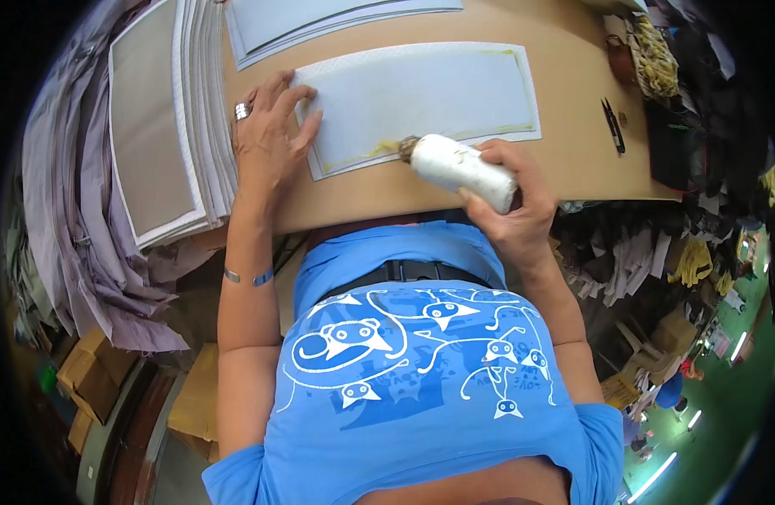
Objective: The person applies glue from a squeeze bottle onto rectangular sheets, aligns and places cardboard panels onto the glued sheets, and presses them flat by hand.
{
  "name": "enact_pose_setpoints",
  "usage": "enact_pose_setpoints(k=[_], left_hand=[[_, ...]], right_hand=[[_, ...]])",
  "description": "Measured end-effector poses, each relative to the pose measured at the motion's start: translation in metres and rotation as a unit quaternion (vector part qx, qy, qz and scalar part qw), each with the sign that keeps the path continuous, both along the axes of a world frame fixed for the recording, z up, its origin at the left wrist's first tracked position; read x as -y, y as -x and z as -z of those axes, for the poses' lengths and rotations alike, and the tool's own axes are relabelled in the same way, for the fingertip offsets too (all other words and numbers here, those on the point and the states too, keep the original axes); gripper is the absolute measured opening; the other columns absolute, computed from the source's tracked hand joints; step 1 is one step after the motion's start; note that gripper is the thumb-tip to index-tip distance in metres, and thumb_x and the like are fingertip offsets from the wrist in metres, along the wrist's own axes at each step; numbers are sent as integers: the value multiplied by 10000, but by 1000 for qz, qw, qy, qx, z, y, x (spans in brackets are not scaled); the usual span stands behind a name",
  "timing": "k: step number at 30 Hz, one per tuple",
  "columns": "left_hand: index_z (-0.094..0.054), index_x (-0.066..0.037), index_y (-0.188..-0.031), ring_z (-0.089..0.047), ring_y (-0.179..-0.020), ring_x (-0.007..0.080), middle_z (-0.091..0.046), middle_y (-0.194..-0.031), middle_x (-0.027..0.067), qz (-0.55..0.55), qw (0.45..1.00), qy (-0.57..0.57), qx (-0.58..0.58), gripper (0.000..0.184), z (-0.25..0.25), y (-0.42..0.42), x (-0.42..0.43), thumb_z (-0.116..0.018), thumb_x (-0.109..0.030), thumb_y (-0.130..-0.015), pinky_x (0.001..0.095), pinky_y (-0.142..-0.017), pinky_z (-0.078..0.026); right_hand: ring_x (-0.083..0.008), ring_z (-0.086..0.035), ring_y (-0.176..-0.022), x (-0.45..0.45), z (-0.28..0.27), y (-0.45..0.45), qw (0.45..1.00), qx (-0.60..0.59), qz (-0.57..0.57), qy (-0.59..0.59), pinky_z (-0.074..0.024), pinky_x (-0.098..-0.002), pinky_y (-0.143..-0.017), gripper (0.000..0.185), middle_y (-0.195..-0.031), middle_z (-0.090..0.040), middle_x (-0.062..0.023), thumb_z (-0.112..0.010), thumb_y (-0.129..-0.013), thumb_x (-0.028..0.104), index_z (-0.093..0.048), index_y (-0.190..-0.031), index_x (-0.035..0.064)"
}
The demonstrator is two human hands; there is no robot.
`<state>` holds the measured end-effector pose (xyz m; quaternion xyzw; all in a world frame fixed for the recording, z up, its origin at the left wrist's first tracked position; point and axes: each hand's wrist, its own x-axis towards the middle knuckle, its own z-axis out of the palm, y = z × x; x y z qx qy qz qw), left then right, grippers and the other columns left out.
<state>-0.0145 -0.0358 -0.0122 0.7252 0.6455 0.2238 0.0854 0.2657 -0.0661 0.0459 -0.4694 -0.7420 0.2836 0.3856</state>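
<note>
Head view: the left hand point(268, 139) lies palm down at the left end of a pale blue-grey panel point(421, 93), its fingers spread apart, fingertips on or right at the panel's edge; which of them press down I cannot tell. A wide silver ring point(242, 110) sits on 1 finger, and an open metal cuff point(263, 278) circles the forearm.

The right hand point(530, 198) has its fingers and thumb curled around a white bottle point(459, 168), gripping it near the base. The bottle is tilted, its brown, rough tip point(407, 149) pointing left at the panel's near edge, where a yellowish smear shows; whether the tip touches the surface is unclear. The panel lies flat on the brown tabletop point(581, 76), in front of the person, with a white textured border and thin yellowish streaks along its near edge and at its far right corner.

Beyond it, at the top, lie more pale sheets point(337, 21). Left of the left hand, a stack of white-bordered panels point(152, 109) leans over the table's edge, next to hanging mauve cloth point(63, 168). To the right, a slim black tool point(612, 126) rests on the tabletop, near a bundle of yellowish strips point(654, 59).
</note>
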Motion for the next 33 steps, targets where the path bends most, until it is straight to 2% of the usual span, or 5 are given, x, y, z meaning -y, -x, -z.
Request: enact_pose_setpoints(k=[3,7,16,22,33], left_hand=[[-618,-132,-1017,-451,-1166,314,-513,-1258,64,-6,1000,13,-4,271,-4,-2,1,-630,-216,-760,401,-967,-367],[-624,-131,-986,-432,-1150,339,-516,-1227,70,-6,1000,9,29,253,-4,-4,1,-637,-218,-749,425,-968,-336],[-614,-131,-1009,-456,-1161,314,-512,-1254,68,-5,1000,14,19,261,-6,-4,2,-639,-188,-756,405,-959,-370],[-614,-127,-1012,-463,-1151,313,-510,-1257,74,-6,1000,18,16,264,-8,-5,3,-646,-175,-754,404,-962,-368],[-619,-135,-1005,-429,-1167,348,-507,-1246,58,-2,999,18,28,277,-9,-4,2,-655,-188,-735,430,-949,-373]], right_hand=[[-185,-601,-800,-12,-4,-22,991,-30,104,77,-495,-314,-698,381,-908,-614,-85,-709,-633,17,-569,-988,18],[-153,-592,-780,-41,0,-44,942,-231,206,128,-531,-278,-636,289,-895,-593,-82,-699,-712,36,-563,-959,-27],[-115,-576,-701,-69,13,-61,955,-121,271,14,-504,-240,-558,300,-832,-586,-54,-727,-696,76,-576,-932,-32],[-96,-521,-624,-61,25,-36,974,-24,220,-39,-454,-251,-536,330,-821,-587,-20,-743,-661,90,-589,-943,14],[-225,-599,-727,-31,14,17,997,-12,53,-47,-492,-310,-623,407,-879,-606,-95,-743,-589,45,-567,-955,46]])
